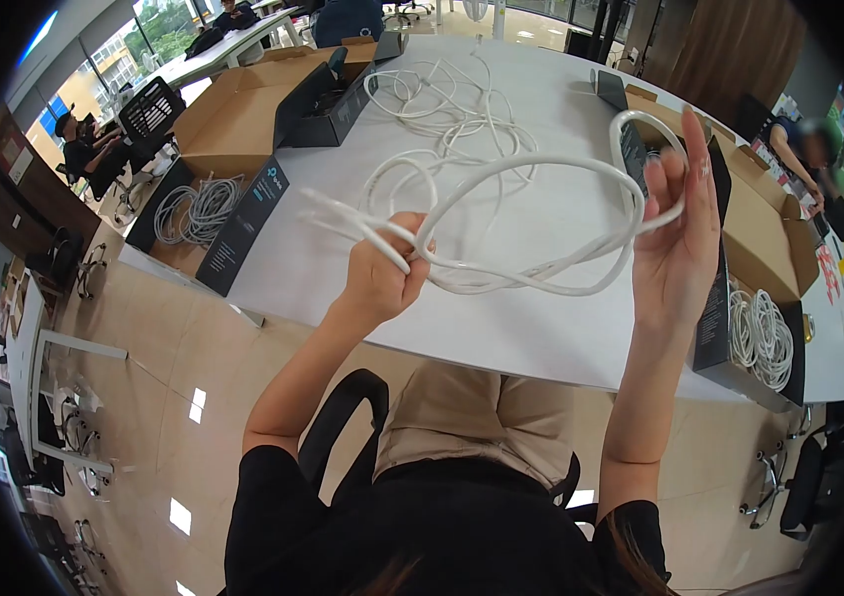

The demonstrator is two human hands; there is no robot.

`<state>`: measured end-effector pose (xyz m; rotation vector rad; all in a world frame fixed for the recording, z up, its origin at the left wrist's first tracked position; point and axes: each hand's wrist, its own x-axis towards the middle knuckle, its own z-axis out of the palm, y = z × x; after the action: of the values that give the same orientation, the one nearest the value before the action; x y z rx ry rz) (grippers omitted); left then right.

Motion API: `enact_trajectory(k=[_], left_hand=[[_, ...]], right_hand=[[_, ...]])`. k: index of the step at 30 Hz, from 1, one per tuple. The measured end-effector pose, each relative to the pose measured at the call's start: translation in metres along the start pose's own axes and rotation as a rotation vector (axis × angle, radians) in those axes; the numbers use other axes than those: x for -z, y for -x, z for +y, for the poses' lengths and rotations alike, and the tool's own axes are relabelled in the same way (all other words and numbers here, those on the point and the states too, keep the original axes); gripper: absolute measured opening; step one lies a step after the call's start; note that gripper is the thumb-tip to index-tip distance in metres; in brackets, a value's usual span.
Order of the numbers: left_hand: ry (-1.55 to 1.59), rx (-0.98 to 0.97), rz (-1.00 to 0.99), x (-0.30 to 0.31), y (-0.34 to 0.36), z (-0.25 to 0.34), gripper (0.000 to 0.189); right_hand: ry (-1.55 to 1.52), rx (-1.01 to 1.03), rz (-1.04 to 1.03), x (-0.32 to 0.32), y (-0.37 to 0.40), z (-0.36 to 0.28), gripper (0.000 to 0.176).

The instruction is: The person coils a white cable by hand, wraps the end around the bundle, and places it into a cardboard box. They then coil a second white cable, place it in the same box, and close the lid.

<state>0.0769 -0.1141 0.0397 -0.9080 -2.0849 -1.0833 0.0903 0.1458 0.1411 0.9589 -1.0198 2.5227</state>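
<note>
A white cable [541, 164] hangs in loose loops between my two hands above the table. My left hand [382, 266] is closed in a fist around several strands, and a short bundle sticks out to its left. On the other side, my right hand [675, 233] is raised with some fingers curled and others pointing up; the cable crosses its palm and loops around the fingers. More white cable [442, 124] lies in a loose tangle on the white table [561, 109], beyond my hands and partly hidden by the held loops.
At the left, an open box [243, 223] holds a coiled cable [199, 211]. Behind it stands another dark box [328, 109]. To the right, an open box [715, 318] contains coiled white cables [762, 338]. An office chair [343, 427] is beside my legs. Other people sit farther off.
</note>
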Motion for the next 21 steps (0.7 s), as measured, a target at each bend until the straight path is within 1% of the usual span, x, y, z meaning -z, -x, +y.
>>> enact_trajectory(k=[1, 2, 3, 4, 5, 6, 7, 8, 10, 11, 12, 13, 15, 16, 18, 20, 21], left_hand=[[-0.116, -0.137, 0.067, -0.001, -0.002, 0.0, 0.01], [-0.095, -0.131, 0.083, 0.0, -0.002, 0.003, 0.011], [-0.074, -0.123, 0.098, 0.002, -0.001, 0.008, 0.012], [-0.051, -0.118, 0.114, 0.002, -0.002, 0.011, 0.013], [-0.067, -0.203, 0.186, -0.001, -0.003, 0.01, 0.013], [-0.071, -0.228, 0.19, -0.001, -0.004, 0.01, 0.015], [-0.077, -0.251, 0.199, 0.0, -0.004, 0.01, 0.017], [-0.084, -0.274, 0.208, 0.0, -0.003, 0.011, 0.02], [0.296, -0.004, 0.433, -0.004, -0.009, 0.023, 0.022], [0.485, 0.131, 0.541, -0.005, -0.012, 0.028, 0.024], [0.517, 0.144, 0.518, 0.0, -0.013, 0.026, 0.025], [0.549, 0.156, 0.496, 0.009, -0.016, 0.02, 0.026], [0.638, 0.203, 0.468, 0.017, -0.018, 0.012, 0.025], [0.71, 0.27, 0.527, 0.018, -0.02, 0.015, 0.024], [0.848, 0.412, 0.647, 0.02, -0.024, 0.023, 0.023], [0.889, 0.369, 0.646, 0.035, -0.023, 0.015, 0.023], [0.908, 0.343, 0.648, 0.046, -0.022, 0.008, 0.022]], right_hand=[[0.023, -0.003, 0.025, -0.003, -0.005, 0.002, 0.043], [0.045, -0.005, 0.053, -0.01, -0.01, 0.004, 0.043], [0.255, -0.009, 0.169, -0.028, -0.016, 0.007, 0.044], [0.368, -0.015, 0.034, -0.023, -0.022, 0.009, 0.044], [0.482, -0.018, -0.105, -0.016, -0.03, 0.013, 0.045], [0.595, -0.024, -0.246, -0.014, -0.035, 0.014, 0.046], [0.693, -0.033, -0.296, -0.019, -0.037, 0.019, 0.047], [0.689, -0.055, -0.261, -0.022, -0.039, 0.025, 0.045], [0.677, -0.105, -0.19, -0.015, -0.039, 0.045, 0.041], [0.955, 0.081, -0.271, -0.006, -0.041, 0.059, 0.038], [1.228, 0.293, -0.302, 0.004, -0.042, 0.072, 0.037], [1.46, 0.527, -0.38, 0.008, -0.042, 0.086, 0.037], [1.645, 0.642, -0.484, 0.01, -0.035, 0.111, 0.038], [1.604, 0.513, -0.508, 0.006, -0.026, 0.124, 0.037], [1.514, 0.088, -0.581, -0.003, -0.023, 0.134, 0.034], [1.368, -0.485, -0.661, -0.015, -0.034, 0.134, 0.03], [1.194, -0.465, -0.677, -0.011, -0.039, 0.136, 0.029]])
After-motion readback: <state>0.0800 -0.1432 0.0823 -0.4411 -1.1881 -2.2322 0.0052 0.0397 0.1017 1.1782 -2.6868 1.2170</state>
